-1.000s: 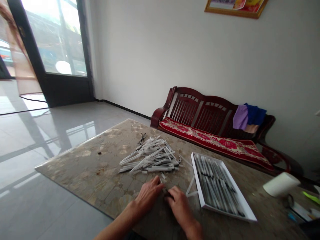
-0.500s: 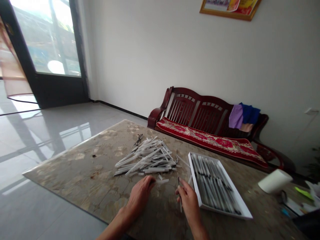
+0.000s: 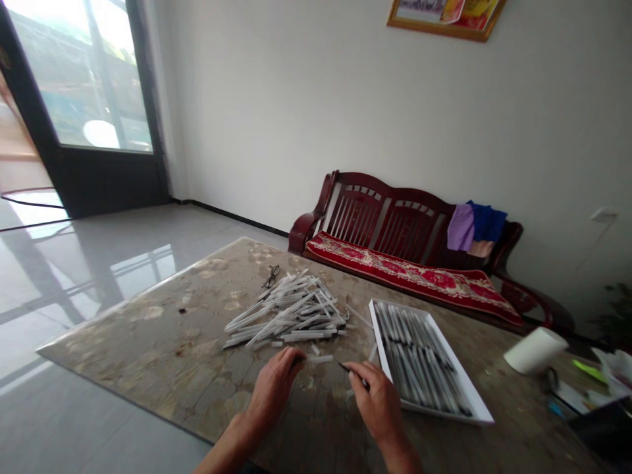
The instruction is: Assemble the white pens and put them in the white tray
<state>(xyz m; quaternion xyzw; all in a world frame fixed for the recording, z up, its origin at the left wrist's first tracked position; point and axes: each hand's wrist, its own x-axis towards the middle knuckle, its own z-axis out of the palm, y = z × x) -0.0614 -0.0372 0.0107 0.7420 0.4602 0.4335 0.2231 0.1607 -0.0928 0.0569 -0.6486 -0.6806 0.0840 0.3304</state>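
Note:
My left hand (image 3: 274, 380) is closed in a pinch at the table's middle. From its fingertips a short, translucent plastic sleeve (image 3: 320, 359) points right; its near end is hidden. My right hand (image 3: 376, 396) grips a thin dark pen-like stick (image 3: 344, 367), its narrow tip aimed left at the sleeve, with a small gap between. Just beyond my hands lies a loose pile of whitish plastic tubes (image 3: 291, 306), some with dark parts. Right of my right hand, a shallow white box (image 3: 457, 368) holds rows of pen-like sticks with clear and dark sections (image 3: 424, 368).
A pair of glasses (image 3: 271, 276) lies behind the pile on the patterned table (image 3: 162, 355). At right are a white roll (image 3: 536, 351) and mixed clutter (image 3: 592, 388). A red wooden bench (image 3: 390, 217) stands beyond the table's far edge.
My right hand has turned the dark stick from roughly upright to pointing left toward the sleeve. My left hand stays nearly in place. The view has shifted slightly.

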